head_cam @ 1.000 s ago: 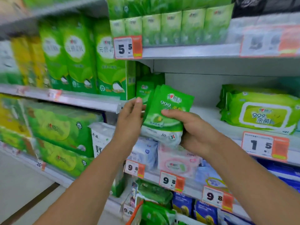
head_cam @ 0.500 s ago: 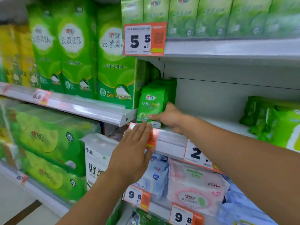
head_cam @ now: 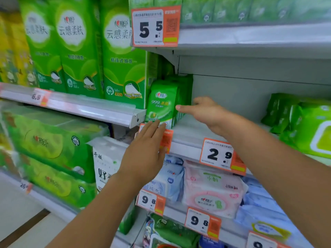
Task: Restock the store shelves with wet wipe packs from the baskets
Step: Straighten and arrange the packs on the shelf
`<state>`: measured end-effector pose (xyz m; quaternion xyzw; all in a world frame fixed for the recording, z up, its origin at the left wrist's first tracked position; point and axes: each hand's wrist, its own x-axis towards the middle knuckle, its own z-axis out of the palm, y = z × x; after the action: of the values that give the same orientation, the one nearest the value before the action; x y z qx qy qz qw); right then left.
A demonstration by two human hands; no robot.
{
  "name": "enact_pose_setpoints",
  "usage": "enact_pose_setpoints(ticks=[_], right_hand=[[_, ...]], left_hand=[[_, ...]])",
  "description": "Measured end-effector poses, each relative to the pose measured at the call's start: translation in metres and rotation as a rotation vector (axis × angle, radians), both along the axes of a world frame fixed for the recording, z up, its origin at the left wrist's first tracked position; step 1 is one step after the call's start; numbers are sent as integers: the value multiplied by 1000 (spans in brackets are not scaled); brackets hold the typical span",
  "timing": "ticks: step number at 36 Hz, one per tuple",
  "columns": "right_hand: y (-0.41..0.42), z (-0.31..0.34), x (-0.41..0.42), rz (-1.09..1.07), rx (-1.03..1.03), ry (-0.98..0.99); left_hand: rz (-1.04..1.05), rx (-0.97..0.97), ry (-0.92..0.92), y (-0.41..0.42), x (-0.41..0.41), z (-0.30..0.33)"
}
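Observation:
A small green wet wipe pack (head_cam: pixel 162 104) stands upright at the left end of the grey shelf (head_cam: pixel 186 131), at the front of a short row of like packs. My right hand (head_cam: pixel 206 111) reaches in beside the row, thumb touching the front pack's right edge, fingers behind it out of sight. My left hand (head_cam: pixel 146 154) lies flat with straight fingers over the shelf's front rail, its fingertips at the pack's lower edge. No basket is in view.
Tall green tissue packs (head_cam: pixel 121 56) stand left of the row. Large green wipe packs (head_cam: pixel 304 122) lie at the shelf's right end, bare shelf between. Price tags (head_cam: pixel 216 154) hang on the rail. Pink and blue packs (head_cam: pixel 211 190) fill the shelf below.
One second ago both hands held the green pack in front of the shelf. It now stands on the shelf in the row, and the camera has moved closer.

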<state>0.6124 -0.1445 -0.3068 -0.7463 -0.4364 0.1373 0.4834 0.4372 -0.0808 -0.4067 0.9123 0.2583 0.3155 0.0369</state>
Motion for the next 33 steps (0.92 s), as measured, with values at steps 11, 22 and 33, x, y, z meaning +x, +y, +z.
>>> enact_pose_setpoints(ticks=[11,22,33], right_hand=[[-279,-247,-27,-46,-165,-305],[-418,-384,-64,418,-1382,-215],[-424,-412,-80,321,-1271,118]], left_hand=[[-593,-400,487,-186,23,-111],[-596,-621,1304,-329,-24,-259],[-418,-925,1139,-318,-17,-240]])
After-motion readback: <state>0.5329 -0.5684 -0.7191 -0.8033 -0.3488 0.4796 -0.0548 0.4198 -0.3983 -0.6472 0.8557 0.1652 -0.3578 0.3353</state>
